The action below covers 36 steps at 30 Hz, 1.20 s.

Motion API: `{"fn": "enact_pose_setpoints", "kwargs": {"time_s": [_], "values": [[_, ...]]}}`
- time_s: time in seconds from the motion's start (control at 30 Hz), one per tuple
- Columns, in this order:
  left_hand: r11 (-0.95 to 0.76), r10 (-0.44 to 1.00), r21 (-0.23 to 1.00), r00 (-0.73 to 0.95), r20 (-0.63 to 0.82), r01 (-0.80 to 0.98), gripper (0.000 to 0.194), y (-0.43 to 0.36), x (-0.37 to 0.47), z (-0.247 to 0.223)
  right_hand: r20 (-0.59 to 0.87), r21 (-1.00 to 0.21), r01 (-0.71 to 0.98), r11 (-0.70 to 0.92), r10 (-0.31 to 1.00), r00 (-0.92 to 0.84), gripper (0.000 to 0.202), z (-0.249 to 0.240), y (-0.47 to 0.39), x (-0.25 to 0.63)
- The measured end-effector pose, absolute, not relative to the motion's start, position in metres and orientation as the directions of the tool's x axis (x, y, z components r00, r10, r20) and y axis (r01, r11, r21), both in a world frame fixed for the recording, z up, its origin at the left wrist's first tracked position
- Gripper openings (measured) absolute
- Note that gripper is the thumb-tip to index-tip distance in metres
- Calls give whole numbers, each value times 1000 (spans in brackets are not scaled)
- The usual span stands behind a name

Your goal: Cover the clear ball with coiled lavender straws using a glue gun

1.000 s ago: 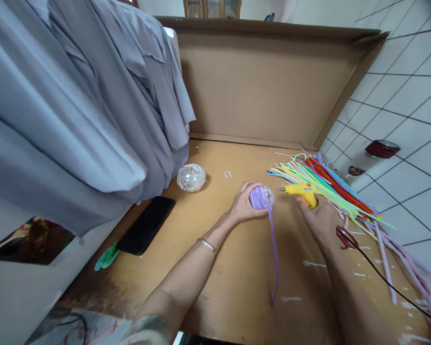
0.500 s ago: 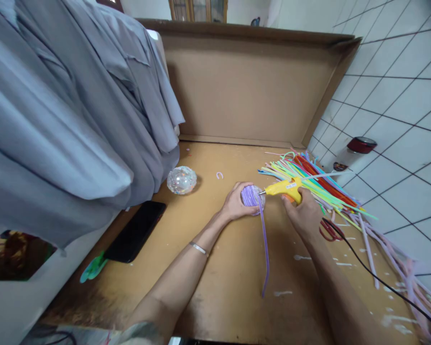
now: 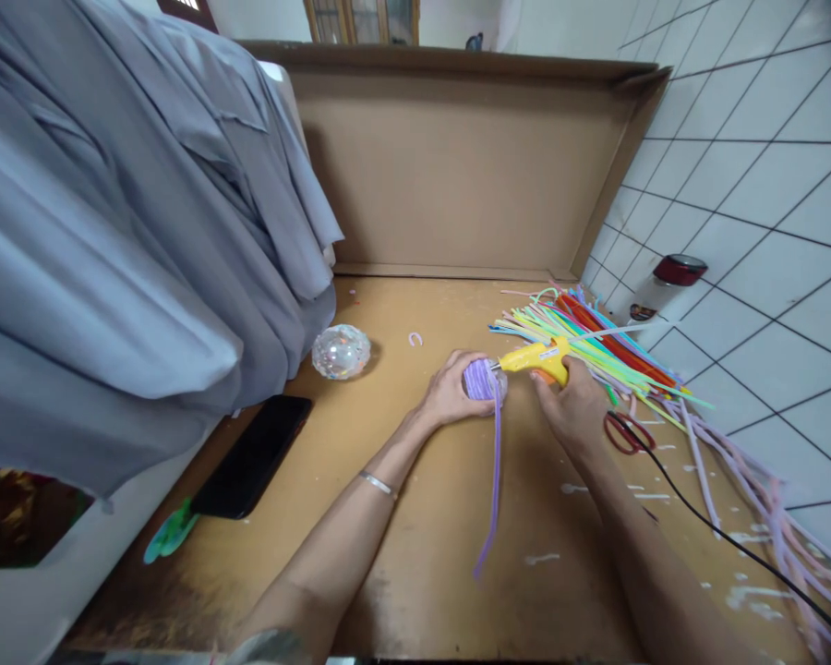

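My left hand (image 3: 450, 392) is wrapped round a small clear ball (image 3: 501, 386) whose left part is covered by rows of purple pipe cleaner (image 3: 479, 380). The loose end of that pipe cleaner hangs down over the table toward me. In my right hand (image 3: 573, 406) is a yellow glue gun (image 3: 536, 357), its metal nozzle at the upper side of the ball, beside the purple rows. A second clear ball (image 3: 342, 352) rests on the table to the left, and a small pale pink curl (image 3: 415, 340) lies between it and my hands.
Colourful pipe cleaners (image 3: 596, 337) lie at the right, near red-handled scissors (image 3: 629, 433) and a black cord (image 3: 706, 522). A jar with a red lid (image 3: 680, 269) stands by the tiled wall. At left are a black phone (image 3: 253, 457) and grey cloth (image 3: 180, 231). Cardboard (image 3: 457, 166) stands behind.
The view has shifted slightly. The glue gun's nozzle has moved up a little along the ball, and the hanging purple end has swung left.
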<state>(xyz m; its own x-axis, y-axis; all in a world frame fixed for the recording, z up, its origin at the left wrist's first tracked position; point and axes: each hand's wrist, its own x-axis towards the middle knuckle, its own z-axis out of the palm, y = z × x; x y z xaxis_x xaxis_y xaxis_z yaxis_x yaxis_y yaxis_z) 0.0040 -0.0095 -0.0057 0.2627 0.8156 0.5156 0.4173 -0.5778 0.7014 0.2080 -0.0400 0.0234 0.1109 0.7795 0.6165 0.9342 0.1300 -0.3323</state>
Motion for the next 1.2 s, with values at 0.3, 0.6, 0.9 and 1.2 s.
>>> {"fn": "enact_pose_setpoints", "kwargs": {"time_s": [0.3, 0.6, 0.9, 1.2], "values": [[-410, 909, 892, 169, 382, 190, 73, -4, 2, -9, 649, -400, 907, 133, 740, 178, 47, 19, -37, 211], [-53, 957, 950, 256, 136, -307, 70, 2, 3, -14, 602, -486, 873, 34, 738, 306, 51, 14, -33, 214], [-87, 963, 969, 230, 142, -233, 71, -3, 4, -9, 575, -536, 841, 76, 763, 297, 51, 17, -38, 207], [-220, 967, 968, 103, 232, -118, 76, 5, -2, -14, 579, -469, 881, 64, 776, 251, 48, 19, -20, 196]]}}
